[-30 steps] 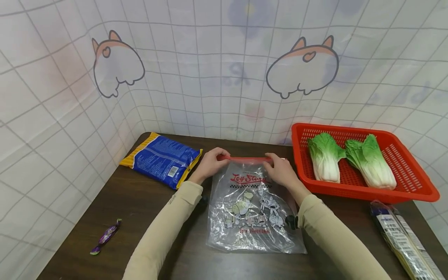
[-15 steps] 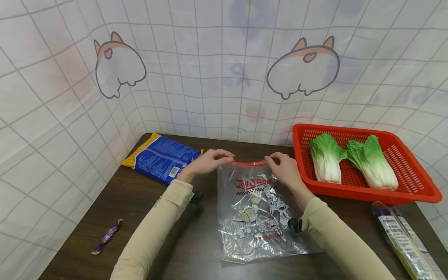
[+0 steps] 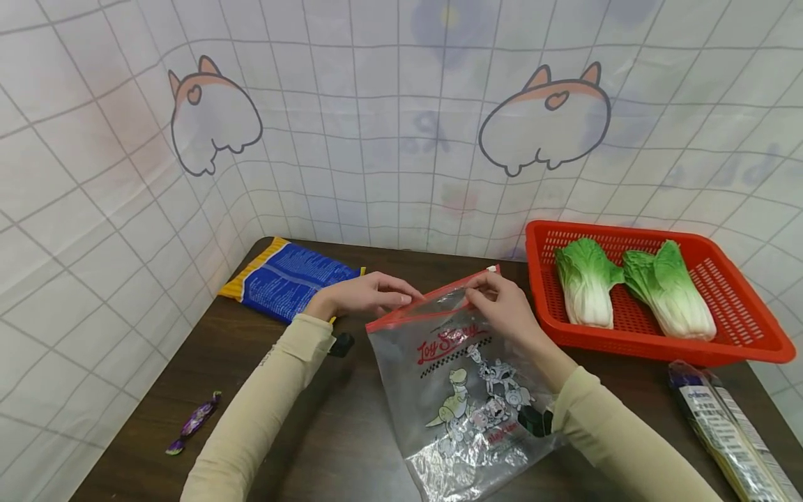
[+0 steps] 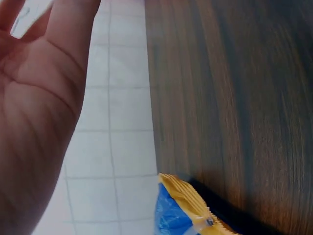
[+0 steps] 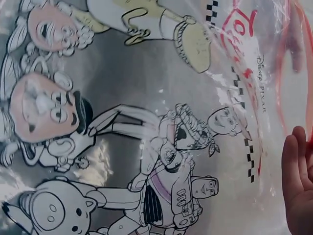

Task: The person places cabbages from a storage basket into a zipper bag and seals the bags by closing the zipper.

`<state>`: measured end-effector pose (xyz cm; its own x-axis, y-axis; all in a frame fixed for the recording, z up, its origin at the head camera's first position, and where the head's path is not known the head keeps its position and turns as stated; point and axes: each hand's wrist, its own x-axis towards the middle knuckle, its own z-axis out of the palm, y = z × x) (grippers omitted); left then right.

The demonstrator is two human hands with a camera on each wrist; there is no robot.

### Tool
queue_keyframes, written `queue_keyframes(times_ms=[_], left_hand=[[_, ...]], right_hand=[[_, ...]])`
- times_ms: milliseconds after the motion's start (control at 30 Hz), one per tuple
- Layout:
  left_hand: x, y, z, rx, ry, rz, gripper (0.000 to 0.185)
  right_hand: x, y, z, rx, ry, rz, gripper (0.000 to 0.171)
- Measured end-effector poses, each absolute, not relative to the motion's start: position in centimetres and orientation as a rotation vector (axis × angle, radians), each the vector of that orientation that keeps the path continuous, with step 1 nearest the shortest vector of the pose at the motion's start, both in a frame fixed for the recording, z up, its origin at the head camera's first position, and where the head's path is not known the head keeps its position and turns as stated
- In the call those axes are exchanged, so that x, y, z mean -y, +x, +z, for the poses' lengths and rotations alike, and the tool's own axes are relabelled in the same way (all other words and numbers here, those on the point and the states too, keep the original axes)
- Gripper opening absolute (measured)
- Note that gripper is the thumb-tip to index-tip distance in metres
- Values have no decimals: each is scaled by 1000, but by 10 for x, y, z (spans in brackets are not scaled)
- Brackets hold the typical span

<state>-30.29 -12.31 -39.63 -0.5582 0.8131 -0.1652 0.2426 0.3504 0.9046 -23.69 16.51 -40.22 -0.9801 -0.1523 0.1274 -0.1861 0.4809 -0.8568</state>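
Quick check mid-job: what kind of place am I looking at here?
Probably a staged tabletop set, not a real kitchen: a dark wooden table closed in by a grid-printed cartoon backdrop, with a red basket holding two napa cabbages.

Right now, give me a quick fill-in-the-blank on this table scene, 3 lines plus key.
1. Both hands pinch the red top edge of the clear plastic ____.
2. The red basket holds ____ cabbages.
3. The blue packet lies on the table beside the ____ hand.

Missing words: bag; two; left
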Motion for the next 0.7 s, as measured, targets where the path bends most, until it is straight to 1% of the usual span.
queue_keyframes(times_ms=[133,200,400,567,700], left_hand=[[117,-296,-393,-2021,1044,1080,34],[116,-294,-391,-2040,1083,1102,34],[111,-289,-375,-2188,1136,1183,35],[104,-285,-346,-2381,1174,1108,37],[102,-281,-310,-2659,1212,1116,40]], right_hand=[[-165,-229,-393,2646,391,1587,22],[-165,-226,-387,2629,416,1563,21],[-165,-219,-365,2688,516,1287,21],[-159,-212,-344,2711,608,1169,24],[-156,-206,-330,2520,668,1158,16]])
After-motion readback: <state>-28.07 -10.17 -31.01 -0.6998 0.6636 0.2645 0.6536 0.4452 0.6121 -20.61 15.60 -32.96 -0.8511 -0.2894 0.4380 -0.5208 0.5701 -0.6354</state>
